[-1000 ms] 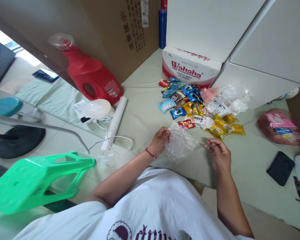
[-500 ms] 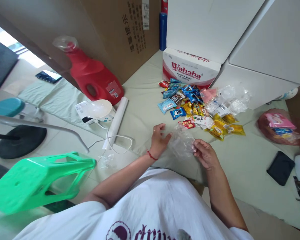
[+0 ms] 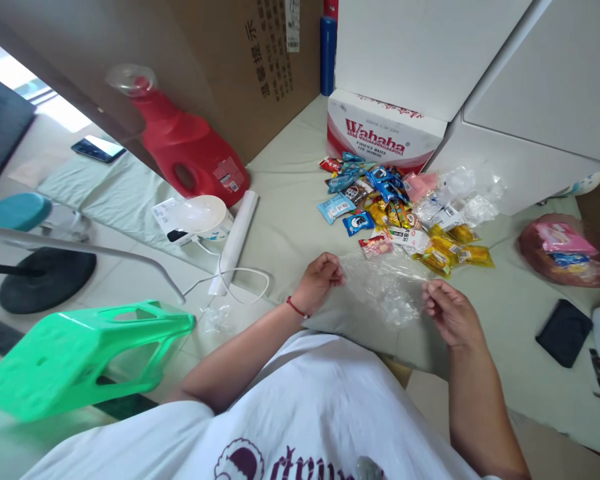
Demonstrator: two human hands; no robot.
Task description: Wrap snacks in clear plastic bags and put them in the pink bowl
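Observation:
A clear plastic bag (image 3: 387,287) is stretched between my two hands, its top edge pulled fairly straight. My left hand (image 3: 320,283) pinches one corner, and a red cord circles that wrist. At the opposite corner, my right hand (image 3: 450,310) is closed on the plastic. Just beyond the bag lies a heap of small wrapped snacks: a blue packet (image 3: 359,223), a light blue packet (image 3: 335,209), a red packet (image 3: 376,245) and several yellow packets (image 3: 437,257). More crumpled clear plastic (image 3: 480,200) rests at the heap's right side.
A white and red Wahaba-style carton (image 3: 380,137) stands behind the heap. To the left are a red jug (image 3: 195,157), a white roll (image 3: 235,243), a paper cup (image 3: 213,220) and a green stool (image 3: 90,353). A reddish bowl (image 3: 535,257) and a black pouch (image 3: 564,333) lie right.
My left hand has closed on the bag's left corner. My right hand has moved right, and the bag is now spread wide between both hands.

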